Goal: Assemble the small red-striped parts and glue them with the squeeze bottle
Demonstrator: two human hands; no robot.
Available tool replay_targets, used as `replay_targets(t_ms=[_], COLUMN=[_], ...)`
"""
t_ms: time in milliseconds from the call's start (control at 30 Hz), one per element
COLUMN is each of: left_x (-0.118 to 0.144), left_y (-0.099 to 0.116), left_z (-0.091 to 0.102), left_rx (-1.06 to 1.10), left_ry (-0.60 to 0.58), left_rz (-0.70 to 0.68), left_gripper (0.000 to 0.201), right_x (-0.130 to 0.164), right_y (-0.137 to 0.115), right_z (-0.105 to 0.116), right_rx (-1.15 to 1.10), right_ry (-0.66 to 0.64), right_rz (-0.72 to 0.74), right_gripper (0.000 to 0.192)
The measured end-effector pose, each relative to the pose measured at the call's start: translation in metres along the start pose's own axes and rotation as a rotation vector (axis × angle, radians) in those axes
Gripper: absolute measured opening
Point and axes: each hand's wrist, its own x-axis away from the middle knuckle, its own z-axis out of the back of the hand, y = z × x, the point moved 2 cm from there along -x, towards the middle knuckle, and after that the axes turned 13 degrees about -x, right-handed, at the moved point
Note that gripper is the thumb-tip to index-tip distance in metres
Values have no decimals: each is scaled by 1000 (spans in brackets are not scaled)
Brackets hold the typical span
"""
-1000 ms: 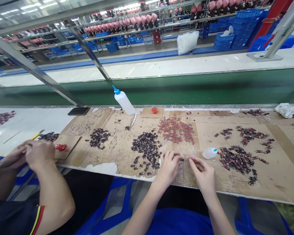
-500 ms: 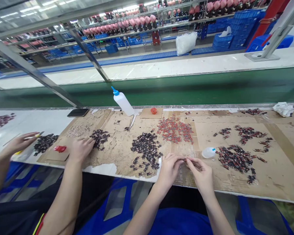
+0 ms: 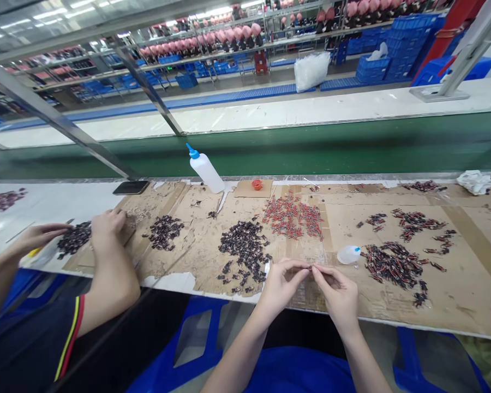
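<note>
My left hand (image 3: 285,281) and my right hand (image 3: 336,288) meet fingertip to fingertip above the cardboard near the table's front edge. Both are closed in a pinch around one small dark part (image 3: 311,267), mostly hidden by the fingers. Left of my hands lies a heap of small black parts (image 3: 245,248). Beyond them are scattered red pieces with thin metal-looking ends (image 3: 292,217). Close to my right hand, a small white squeeze bottle (image 3: 348,254) with a blue tip lies on its side. Farther right is a pile of joined black-and-red parts (image 3: 393,266).
A co-worker's hands (image 3: 106,226) are at the left, by other black parts (image 3: 76,238). A tall squeeze bottle (image 3: 208,173), a red cap (image 3: 256,185) and a phone-like dark slab (image 3: 131,188) line the back. Metal posts (image 3: 151,87) rise behind the table.
My hands stay pinched together in nearly the same place. The co-worker's nearer hand has moved left, away from the middle black pile.
</note>
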Motion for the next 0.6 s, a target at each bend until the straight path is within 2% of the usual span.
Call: replay_targets(t_ms=[167, 267, 367, 500, 600], left_x=[3, 3, 3, 4, 6], left_y=[6, 8, 10, 15, 22], left_z=[-1, -1, -1, -6, -17], left_rx=[-6, -5, -23, -21, 37], left_ry=[18, 7, -21, -31, -77], left_rz=[38, 58, 64, 60, 18], left_gripper=[12, 11, 12, 10, 11], right_x=[0, -2, -4, -3, -2], right_y=[-5, -5, -5, -13, -24], right_z=[4, 9, 12, 14, 27], right_rx=[71, 132, 157, 255, 355], right_ry=[-83, -170, -202, -238, -258], right_rz=[77, 48, 38, 175, 278], right_gripper=[18, 17, 22, 16, 14])
